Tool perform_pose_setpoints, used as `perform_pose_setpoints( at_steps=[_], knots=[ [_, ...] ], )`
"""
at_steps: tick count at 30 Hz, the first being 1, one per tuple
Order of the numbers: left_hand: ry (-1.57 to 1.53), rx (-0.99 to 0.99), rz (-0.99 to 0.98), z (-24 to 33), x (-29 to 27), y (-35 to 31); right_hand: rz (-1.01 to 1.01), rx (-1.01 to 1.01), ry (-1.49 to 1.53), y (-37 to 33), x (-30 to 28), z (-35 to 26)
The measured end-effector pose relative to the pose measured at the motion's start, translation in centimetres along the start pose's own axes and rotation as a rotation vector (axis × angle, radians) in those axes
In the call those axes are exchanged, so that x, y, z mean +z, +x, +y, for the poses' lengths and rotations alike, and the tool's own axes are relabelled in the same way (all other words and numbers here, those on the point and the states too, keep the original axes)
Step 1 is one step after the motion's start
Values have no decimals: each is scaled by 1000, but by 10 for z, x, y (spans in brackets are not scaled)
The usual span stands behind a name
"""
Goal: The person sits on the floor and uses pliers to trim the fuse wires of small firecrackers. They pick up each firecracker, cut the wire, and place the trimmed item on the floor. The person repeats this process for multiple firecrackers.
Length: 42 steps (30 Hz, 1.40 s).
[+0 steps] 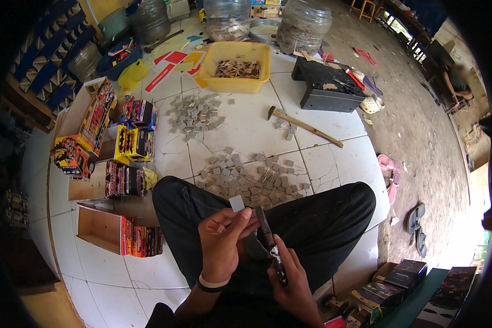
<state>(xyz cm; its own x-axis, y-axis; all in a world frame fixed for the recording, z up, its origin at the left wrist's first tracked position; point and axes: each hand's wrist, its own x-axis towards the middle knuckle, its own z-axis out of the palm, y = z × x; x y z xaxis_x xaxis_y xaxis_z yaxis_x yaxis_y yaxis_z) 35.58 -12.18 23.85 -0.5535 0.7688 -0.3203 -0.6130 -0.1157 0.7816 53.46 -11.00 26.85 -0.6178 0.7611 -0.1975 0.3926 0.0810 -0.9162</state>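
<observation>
Left hand (221, 240) pinches a small grey square (236, 203) at fingertips over the lap, right hand (290, 273) fist-closed around a knife (270, 240) beside it, grey pile (251, 177) on the tiles ahead.

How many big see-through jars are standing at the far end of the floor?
3. One clear jar stands behind the yellow tub, one to its right by the black box, and a darker one to the left. More may be hidden beyond the edge.

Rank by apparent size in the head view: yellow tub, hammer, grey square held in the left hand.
1. yellow tub
2. hammer, long but thin
3. grey square, pinched by the left hand, smallest though nearest the camera
</observation>
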Motion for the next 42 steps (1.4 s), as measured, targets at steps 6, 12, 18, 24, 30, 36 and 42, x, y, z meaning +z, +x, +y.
perform_pose_setpoints(
  at_steps=[6,12,18,24,30,36,42],
  knots=[
    [32,13,-58,2,0,0,-73,23,112,0,-4,2],
    [-236,-133,-392,2,-16,5,-438,235,776,-8,-26,16],
    [-332,-253,-546,0,-31,13,-545,224,945,-9,-23,27],
    [-175,-229,-546,10,-34,14,-235,-84,183,-8,-12,14],
    [-123,-122,-602,13,-29,20,-180,-68,-52,-2,-16,4],
    [-90,-75,-636,30,-29,23,-261,-35,33,2,-32,-4],
    [-276,-193,-534,31,-23,29,-307,37,395,2,-20,3]
  ],
)
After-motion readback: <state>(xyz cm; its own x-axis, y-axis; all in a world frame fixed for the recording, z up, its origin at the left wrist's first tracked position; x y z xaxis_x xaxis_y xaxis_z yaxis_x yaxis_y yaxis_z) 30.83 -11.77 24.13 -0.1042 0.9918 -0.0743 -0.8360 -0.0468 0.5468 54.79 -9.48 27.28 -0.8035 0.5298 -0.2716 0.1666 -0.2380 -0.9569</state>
